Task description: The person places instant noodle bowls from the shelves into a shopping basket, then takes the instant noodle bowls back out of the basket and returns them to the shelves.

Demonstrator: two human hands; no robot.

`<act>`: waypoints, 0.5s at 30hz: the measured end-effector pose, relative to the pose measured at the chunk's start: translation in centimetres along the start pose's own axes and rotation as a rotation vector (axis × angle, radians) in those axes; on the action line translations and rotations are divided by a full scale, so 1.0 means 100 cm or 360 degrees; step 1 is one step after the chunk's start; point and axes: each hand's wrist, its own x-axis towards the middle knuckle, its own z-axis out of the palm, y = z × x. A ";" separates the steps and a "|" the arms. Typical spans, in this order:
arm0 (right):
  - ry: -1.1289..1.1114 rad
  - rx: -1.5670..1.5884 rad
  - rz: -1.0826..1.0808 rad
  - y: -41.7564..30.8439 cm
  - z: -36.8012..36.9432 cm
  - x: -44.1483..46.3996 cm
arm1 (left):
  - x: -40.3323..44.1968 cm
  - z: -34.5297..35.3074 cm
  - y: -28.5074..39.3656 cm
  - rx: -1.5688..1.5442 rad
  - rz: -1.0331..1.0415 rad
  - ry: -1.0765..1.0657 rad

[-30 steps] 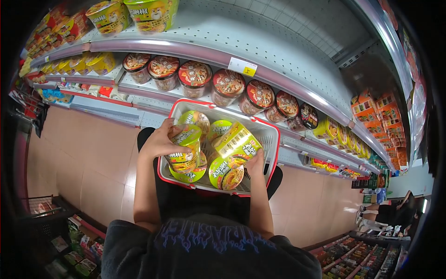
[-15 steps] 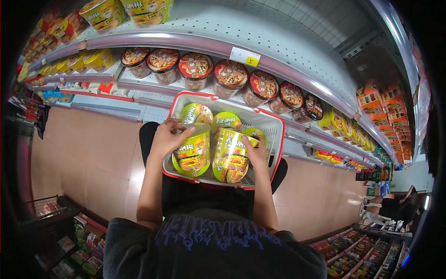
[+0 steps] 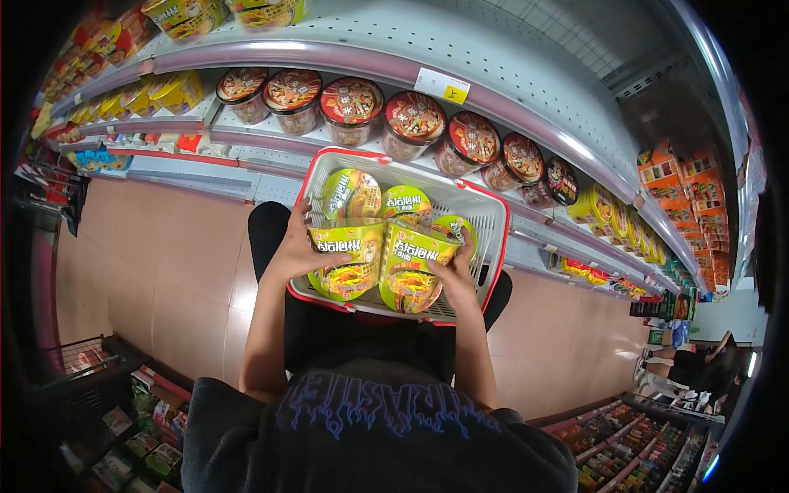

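Observation:
My left hand [image 3: 293, 251] grips a green-and-yellow instant noodle cup [image 3: 362, 261] by its left side, thumb across the front. Around the right side of a second, similar noodle cup [image 3: 404, 264] is my right hand [image 3: 457, 278], its thumb on the printed front. The two cups stand side by side, touching or nearly so, at the near side of a white shopping basket with a red rim [image 3: 505, 246]. Behind them in the basket sit more cups with green lids: one at the left [image 3: 350, 194], one in the middle [image 3: 406, 203] and one at the right, partly hidden.
Beyond the basket, a shelf [image 3: 271, 59] runs across, with a price tag [image 3: 442, 85] on its edge. Red-lidded bowls [image 3: 416, 123] line the level below. Yellow tubs [image 3: 612, 222] follow to the right. A person [image 3: 699, 366] is at the far right. Tiled floor [image 3: 181, 263] lies on both sides.
My left hand has shifted from the top of the left cup to its side, thumb now across the front. The right cup has turned slightly and come closer to the left one.

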 end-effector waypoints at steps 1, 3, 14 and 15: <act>-0.0009 0.0106 0.0013 0.002 -0.001 -0.003 | -0.002 0.001 0.001 -0.0050 -0.0059 0.0033; -0.0035 0.0134 0.0007 0.004 -0.002 -0.007 | -0.009 0.004 0.009 -0.0208 -0.0163 0.0057; 0.0090 -0.0069 0.0108 0.009 0.019 -0.013 | -0.045 0.036 -0.017 -0.0362 -0.0185 0.0375; 0.0101 -0.0202 0.0090 0.012 0.019 -0.010 | -0.046 0.037 -0.015 -0.0334 -0.0112 0.0333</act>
